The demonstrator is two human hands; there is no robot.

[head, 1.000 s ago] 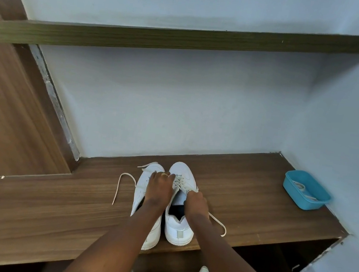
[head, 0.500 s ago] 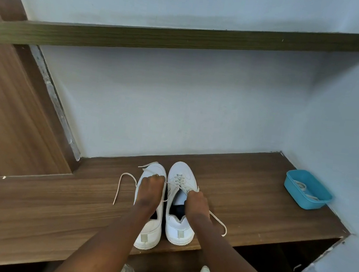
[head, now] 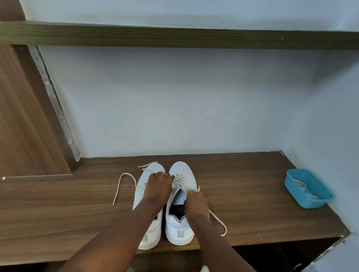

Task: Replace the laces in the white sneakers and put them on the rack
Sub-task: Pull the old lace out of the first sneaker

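A person works at a pair of white sneakers [head: 177, 228] standing side by side, toes to the wall, on the wooden desk [head: 51, 210] at the lower centre of the frame. The left hand [head: 158, 186] and the right hand [head: 196, 202] both have their fingers curled down onto the lace [head: 178, 180] threaded through the sneaker on the frame's right, pinching it near the upper eyelets; a free end trails off past the right wrist. A second lace [head: 118, 187] loops loose on the desk at the frame's left of the pair. The lace looks light, limp and thin, likely to slip, so it is best held close to its tip and to the eyelet, while the shoe, soft-topped but firm-soled, should lift easily by the heel collar. A blue tub [head: 307, 192] with more laces sits at the far right.
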